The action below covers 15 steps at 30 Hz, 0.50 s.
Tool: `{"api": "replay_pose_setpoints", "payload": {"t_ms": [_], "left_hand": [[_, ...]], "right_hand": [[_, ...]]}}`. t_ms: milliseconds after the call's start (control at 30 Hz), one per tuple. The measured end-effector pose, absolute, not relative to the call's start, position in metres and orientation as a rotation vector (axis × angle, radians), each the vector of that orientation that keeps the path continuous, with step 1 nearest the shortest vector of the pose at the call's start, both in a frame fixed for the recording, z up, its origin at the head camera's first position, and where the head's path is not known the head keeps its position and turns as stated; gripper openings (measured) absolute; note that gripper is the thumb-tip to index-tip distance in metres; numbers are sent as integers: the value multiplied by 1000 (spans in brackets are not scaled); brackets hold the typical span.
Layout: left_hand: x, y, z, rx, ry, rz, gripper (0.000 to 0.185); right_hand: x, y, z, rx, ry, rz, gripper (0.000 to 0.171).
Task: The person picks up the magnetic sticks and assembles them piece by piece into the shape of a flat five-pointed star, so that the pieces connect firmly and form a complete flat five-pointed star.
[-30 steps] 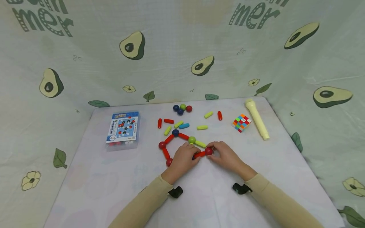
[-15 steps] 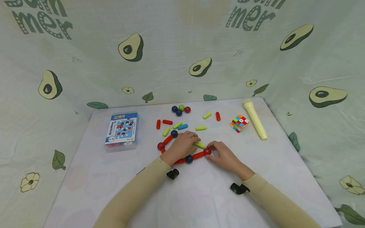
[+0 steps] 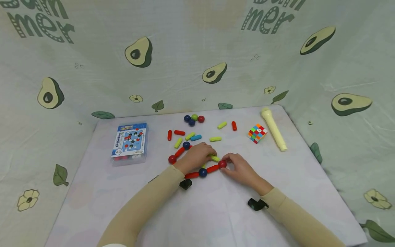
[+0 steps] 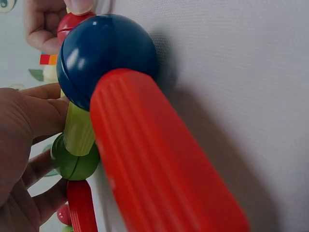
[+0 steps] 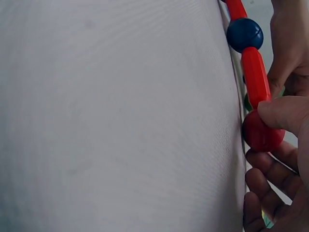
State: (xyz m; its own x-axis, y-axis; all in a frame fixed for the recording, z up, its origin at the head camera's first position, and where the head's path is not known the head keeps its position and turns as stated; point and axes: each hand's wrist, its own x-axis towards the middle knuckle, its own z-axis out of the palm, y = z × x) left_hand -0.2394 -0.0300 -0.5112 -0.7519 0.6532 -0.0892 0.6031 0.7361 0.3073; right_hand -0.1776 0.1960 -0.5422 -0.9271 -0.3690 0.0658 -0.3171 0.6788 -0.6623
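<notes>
A linked ring of plastic balls and grooved rods lies on the table. Its near side shows a blue ball (image 3: pixel 202 172) with red rods on either side and a red ball (image 3: pixel 222 164) at the right end. My right hand (image 3: pixel 242 171) pinches that red ball between thumb and fingers. Over the ring, my left hand (image 3: pixel 197 156) pinches a yellow-green rod (image 3: pixel 215 158) that points at the red ball. In the left wrist view a green ball (image 4: pixel 75 157) sits against its other fingers, joined to the blue ball by another yellow-green rod (image 4: pixel 79 130). The left hand and sleeve hide part of the ring.
Loose red, yellow-green and blue rods (image 3: pixel 195 137) lie behind the ring. Several balls (image 3: pixel 192 122) cluster farther back. A clear box (image 3: pixel 129 144) with a printed card stands at left. A puzzle cube (image 3: pixel 257 133) and a cream toy hammer-like stick (image 3: pixel 274 129) are at right.
My left hand has moved from the near blue ball, up and over to the yellow-green rod, uncovering the blue ball. My right hand stays on the red ball. The head view shifted slightly.
</notes>
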Motion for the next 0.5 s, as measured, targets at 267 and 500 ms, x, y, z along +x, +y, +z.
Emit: {"api": "replay_pose_setpoints", "payload": {"t_ms": [267,500], "left_hand": [[-239,-35,-517,997,2744,452,25],[-232,-35,-525,1054,2794,409,30]], "right_hand": [[-179,197,-544,-626,2829,-1074,38],[-178,197,-542,-658,2835,-1031,37]]}}
